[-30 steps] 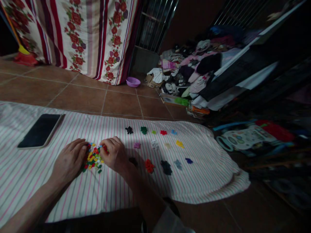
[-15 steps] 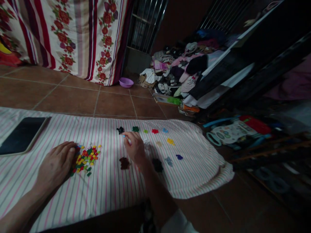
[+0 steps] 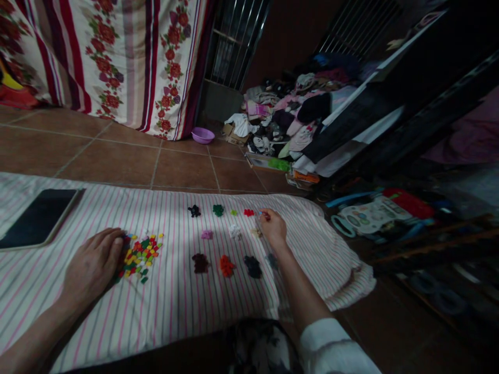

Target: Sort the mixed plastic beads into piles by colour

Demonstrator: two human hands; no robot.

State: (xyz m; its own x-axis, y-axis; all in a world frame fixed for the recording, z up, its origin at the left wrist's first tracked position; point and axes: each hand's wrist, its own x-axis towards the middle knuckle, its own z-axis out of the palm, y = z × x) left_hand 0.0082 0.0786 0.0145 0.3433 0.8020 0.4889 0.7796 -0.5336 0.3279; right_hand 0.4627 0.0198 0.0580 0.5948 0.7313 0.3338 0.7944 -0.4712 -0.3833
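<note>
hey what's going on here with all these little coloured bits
A person's left hand rests on the striped cloth, at the edge of a mixed heap of small coloured pieces. The right hand is beside the small red pile, a bit of blue at its fingertips; whether it's held, I can't tell. Other single-colour piles lie in rows nearby.

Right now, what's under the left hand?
The left hand lies on the striped cloth, with small colourful pieces right beside it. Whatever is beneath is covered by the hand, so I can't tell whether any pieces are there.
</note>
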